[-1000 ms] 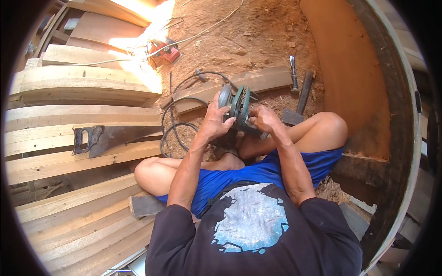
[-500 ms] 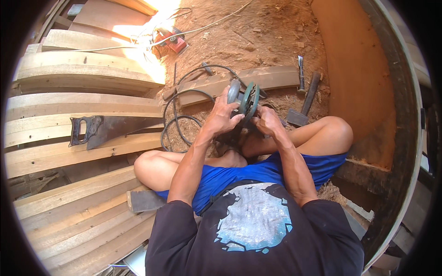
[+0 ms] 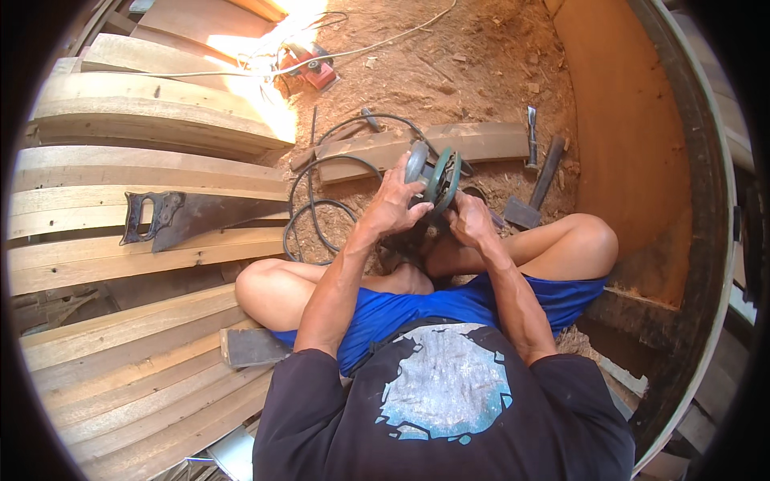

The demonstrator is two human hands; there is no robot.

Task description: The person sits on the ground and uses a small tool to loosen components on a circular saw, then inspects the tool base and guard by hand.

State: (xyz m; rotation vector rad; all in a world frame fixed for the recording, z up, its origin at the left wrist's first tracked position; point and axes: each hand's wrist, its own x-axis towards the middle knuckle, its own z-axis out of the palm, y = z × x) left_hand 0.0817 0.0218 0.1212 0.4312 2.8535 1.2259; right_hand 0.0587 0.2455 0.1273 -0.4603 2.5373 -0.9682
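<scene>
Between my two hands, above my crossed legs, is a corded power tool [image 3: 443,178] with a green rounded rim and a grey round part; its exact kind is not clear. My left hand [image 3: 392,199] is closed round the grey part, thumb toward me. On the tool's other side, my right hand [image 3: 472,219] grips its lower right edge, with its fingertips partly hidden. A black cord [image 3: 315,228] lies in loops left of the tool. Beyond it, a wooden board [image 3: 473,143] lies on the ground.
A hammer [image 3: 539,186] and a chisel [image 3: 531,138] lie at the right. On stacked planks [image 3: 72,276] at the left rests a handsaw [image 3: 200,216]. A red power tool [image 3: 313,70] with a pale cord sits farther off. A brown panel [image 3: 634,160] bounds the right side.
The view has shifted slightly, so the ground and tools sit a little farther right. Both hands keep their hold on the power tool, which has turned slightly.
</scene>
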